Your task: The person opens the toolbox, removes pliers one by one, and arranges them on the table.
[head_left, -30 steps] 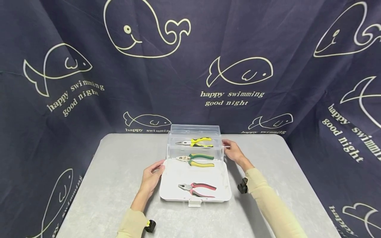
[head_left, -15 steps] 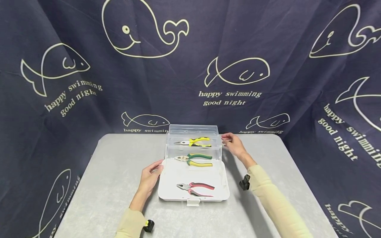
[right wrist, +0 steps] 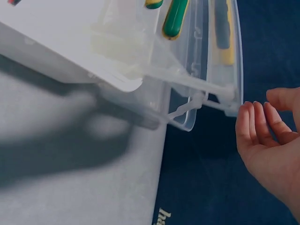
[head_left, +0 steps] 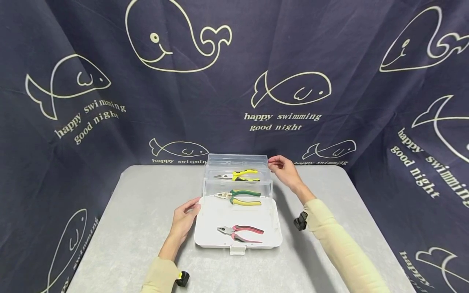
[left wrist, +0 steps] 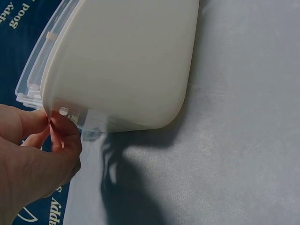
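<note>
An opened toolbox with a white body [head_left: 220,213] and clear fold-out trays [head_left: 271,189] stands mid-table. Red-handled pliers [head_left: 250,229] lie in the white section at the front. Behind them, the middle tray holds green-and-yellow pliers [head_left: 247,202], and the rear one holds long-nose pliers [head_left: 246,172] with yellow-and-black handles. My left hand [head_left: 183,219] pinches the box's rim at its left back corner, thumb against finger in the left wrist view. Fingers loosely bent, my right hand [head_left: 287,173] is beside the rear tray's right end; in the right wrist view a small gap shows at the fingertips.
The grey table [head_left: 146,195] extends to both sides of the box. A white latch [head_left: 237,250] sticks out from the box's front. Dark blue cloth [head_left: 234,93] with fish prints hangs close behind the table and along both sides.
My right hand has moved back and slightly left, up along the trays' right side. My left hand keeps its place on the rim, and the pliers lie as before.
</note>
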